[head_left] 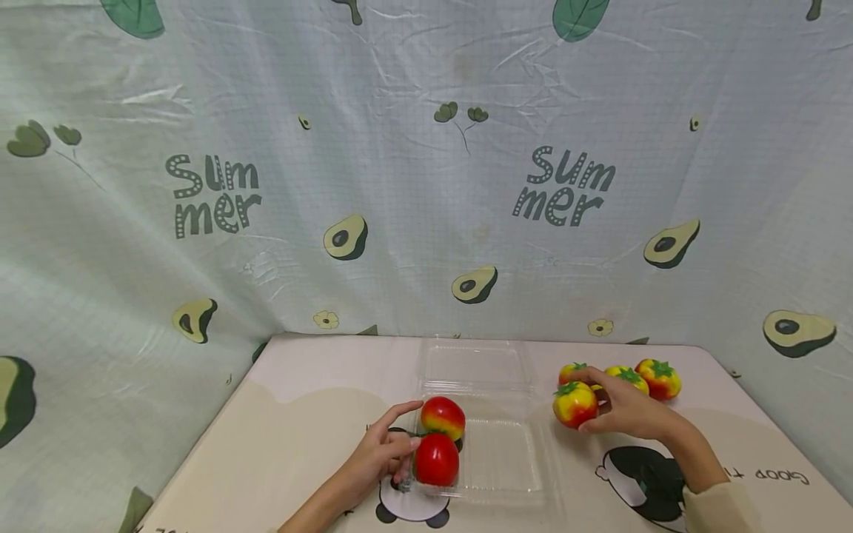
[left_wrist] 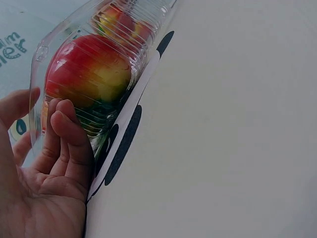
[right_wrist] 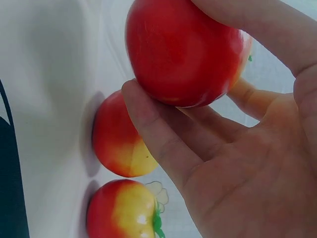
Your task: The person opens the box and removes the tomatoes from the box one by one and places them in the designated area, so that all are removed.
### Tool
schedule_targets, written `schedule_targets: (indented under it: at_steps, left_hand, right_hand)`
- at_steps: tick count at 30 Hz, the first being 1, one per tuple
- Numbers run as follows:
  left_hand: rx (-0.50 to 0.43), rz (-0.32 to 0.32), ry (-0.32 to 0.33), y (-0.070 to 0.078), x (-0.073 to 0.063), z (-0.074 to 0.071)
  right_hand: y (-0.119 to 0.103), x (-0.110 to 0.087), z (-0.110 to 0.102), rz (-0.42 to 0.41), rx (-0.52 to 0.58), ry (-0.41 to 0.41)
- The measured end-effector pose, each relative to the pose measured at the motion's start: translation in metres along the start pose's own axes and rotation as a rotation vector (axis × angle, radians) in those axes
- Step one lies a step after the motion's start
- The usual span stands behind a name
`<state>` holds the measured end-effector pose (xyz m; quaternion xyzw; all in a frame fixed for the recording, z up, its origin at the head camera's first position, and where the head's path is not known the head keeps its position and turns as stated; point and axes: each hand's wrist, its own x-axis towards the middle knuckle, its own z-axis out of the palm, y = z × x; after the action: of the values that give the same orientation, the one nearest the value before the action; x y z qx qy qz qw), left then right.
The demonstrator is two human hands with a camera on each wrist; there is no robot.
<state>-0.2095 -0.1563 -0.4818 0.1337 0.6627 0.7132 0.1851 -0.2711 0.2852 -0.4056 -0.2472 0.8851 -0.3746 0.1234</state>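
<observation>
Avocado-print cloth (head_left: 400, 133): hangs beyond the container.
Desk (head_left: 320, 392): pale, printed with cartoon figures, spreads beneath and around the container.
Clear plastic container (head_left: 506, 453): ridged and thin-walled, probably light, flexible and easily dented, best held by its rim; the lid (head_left: 476, 366) lies folded back on its far side.
Right hand (head_left: 625, 407): right of the container, fingers and thumb gripping a persimmon.
Left hand (head_left: 381, 450): at the container's left side, pinching its rim.
Held persimmon (head_left: 575, 405): right of the container; glossy, likely a hollow model, so light, stiff, slightly slippery, hardly fragile; best grasped round its widest part.
Persimmons inside (head_left: 436, 460): two, along the container's left side.
Loose persimmons (head_left: 660, 379): three, right of the container, crowding the right hand's fingers.
Obstacle: the container's right wall, between the held persimmon and the container's bare floor.
</observation>
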Motion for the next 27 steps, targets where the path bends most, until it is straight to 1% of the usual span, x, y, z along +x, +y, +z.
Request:
schedule_targets:
  at_steps: [6,11,20,27]
  left_hand:
    - [-0.007,0.005,-0.004,-0.0012,0.0002,0.0004]
    - [-0.013,0.001,-0.003,-0.0011,0.0005,0.0003]
    - [-0.017,0.006,-0.006,0.0023,-0.0011,0.002]
    - [-0.017,-0.001,0.001,0.0028,-0.0018,0.002]
  right_hand:
    - [-0.0001,0.0004,-0.0001,0.005,0.027,-0.009]
    - [-0.0023,0.0008,-0.0003,0.009,0.021,-0.006]
    - [0.0013,0.0007,-0.0001,0.029,-0.009,0.007]
    - [0.0023,0.0009,0.0003,0.039,-0.001,0.007]
